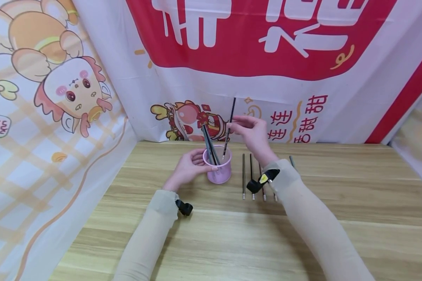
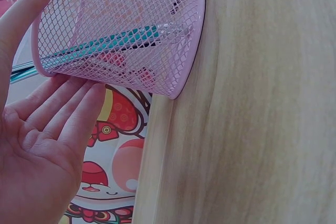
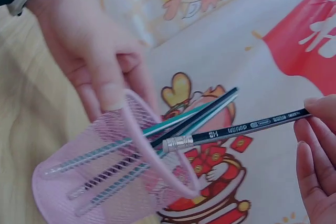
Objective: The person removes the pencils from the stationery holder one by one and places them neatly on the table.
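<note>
Fingers (image 1: 242,119) pinch one pencil (image 3: 231,131); left fingers (image 2: 79,109) hold one cup (image 1: 219,176); three pencils (image 3: 202,114) inside, perhaps five (image 1: 244,175) beside.

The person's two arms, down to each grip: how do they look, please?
The left sleeve and right sleeve are long and pale beige, with greyish cuffs. A black camera sits at each wrist; the right one carries a yellow marking. The left grip and right grip are bare, without gloves.

The mesh cup (image 1: 219,175) is pink, its pencils (image 3: 210,110) teal and black.
</note>
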Tool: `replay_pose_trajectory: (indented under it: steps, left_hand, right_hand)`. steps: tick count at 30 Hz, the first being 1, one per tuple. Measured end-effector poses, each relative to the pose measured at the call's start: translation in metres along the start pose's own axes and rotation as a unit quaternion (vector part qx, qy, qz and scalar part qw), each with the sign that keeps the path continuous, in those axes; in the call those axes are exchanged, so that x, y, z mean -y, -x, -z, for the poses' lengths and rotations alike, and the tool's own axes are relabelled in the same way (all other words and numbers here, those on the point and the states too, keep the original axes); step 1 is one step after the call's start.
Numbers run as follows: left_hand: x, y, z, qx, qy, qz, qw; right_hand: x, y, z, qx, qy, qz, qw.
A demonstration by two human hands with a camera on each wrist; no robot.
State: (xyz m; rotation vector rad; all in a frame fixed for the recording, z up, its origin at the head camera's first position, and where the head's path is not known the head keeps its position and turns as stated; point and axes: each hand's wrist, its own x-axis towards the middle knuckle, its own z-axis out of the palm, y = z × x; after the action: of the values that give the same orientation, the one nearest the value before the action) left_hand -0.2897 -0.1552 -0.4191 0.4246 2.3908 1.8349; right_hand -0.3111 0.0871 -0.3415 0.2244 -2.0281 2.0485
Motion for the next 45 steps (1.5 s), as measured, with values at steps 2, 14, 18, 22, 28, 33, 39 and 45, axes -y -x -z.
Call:
replay_pose_trajectory:
  steps: [2,14,18,22,28,33,39,45]
  left_hand:
    - [0.0,0.0,0.0,0.0,-0.001,0.0,1.0]
    - [0.003,-0.001,0.001,0.003,0.006,-0.005,1.0]
    - [-0.001,0.0,0.002,0.006,0.004,-0.002,1.0]
    - [-0.003,0.0,0.002,0.012,0.008,0.009,0.9999]
    - [0.002,-0.001,0.002,0.006,0.009,0.008,0.9999]
    - [0.001,0.0,0.001,0.002,0.005,0.006,1.0]
    - [0.0,0.001,0.001,-0.002,-0.001,0.003,1.0]
    - [0.001,0.0,0.0,-0.001,0.001,0.002,1.0]
  right_hand:
    - [0.004,0.0,0.005,-0.004,-0.017,0.004,0.9998]
    - [0.014,0.002,0.047,-0.02,-0.014,-0.007,0.9997]
    - [0.012,0.003,0.062,-0.026,0.003,-0.012,0.9996]
    - [0.01,0.005,0.079,-0.033,0.021,-0.026,0.9989]
    - [0.008,0.009,0.105,-0.044,0.039,-0.042,0.9974]
    - [0.0,0.013,0.128,-0.045,0.032,-0.045,0.9974]
    - [-0.011,0.019,0.151,-0.054,0.049,-0.067,0.9951]
    - [-0.02,0.026,0.17,-0.054,0.059,-0.084,0.9933]
